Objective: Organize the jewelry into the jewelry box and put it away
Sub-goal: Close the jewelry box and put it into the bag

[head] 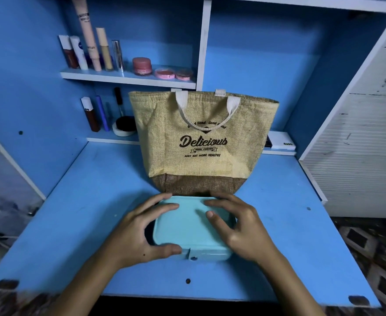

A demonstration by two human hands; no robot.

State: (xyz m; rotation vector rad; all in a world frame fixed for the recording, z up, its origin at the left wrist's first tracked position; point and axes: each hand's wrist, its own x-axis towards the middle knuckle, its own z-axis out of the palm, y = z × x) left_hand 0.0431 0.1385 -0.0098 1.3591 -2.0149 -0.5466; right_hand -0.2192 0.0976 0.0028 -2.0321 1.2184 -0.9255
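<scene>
A closed jewelry box (193,226), of light turquoise colour, lies on the blue counter (73,224), near its front edge. Its lid is down, and a small strap with a round snap (194,258) hangs over the front wall.

The left hand (139,233) holds the box from the left side. Its fingers (162,205) are spread and bent over the far left corner of the lid, and the thumb presses on the front edge just beside the strap. The right hand (239,226) lies on the right part of the lid. Its fingers (212,202) are also spread, reaching to the far edge, and the thumb rests flat on top of the lid. So both hands are curved around the box and touch it; the box stands on the counter.

Just behind the box, touching or almost touching it, stands a jute bag (203,142) with white handles and the printed word "Delicious". Its lower part is darker brown.

Behind the bag the blue wall unit has a white shelf (128,77). On it stand several cosmetic tubes (89,46), and to the right of them a pink jar (141,66) and two flat pink compacts (173,73). Under this shelf, at the left of the bag, more cosmetic sticks (91,115) stand, and a round white container (123,127) with a dark inside.
</scene>
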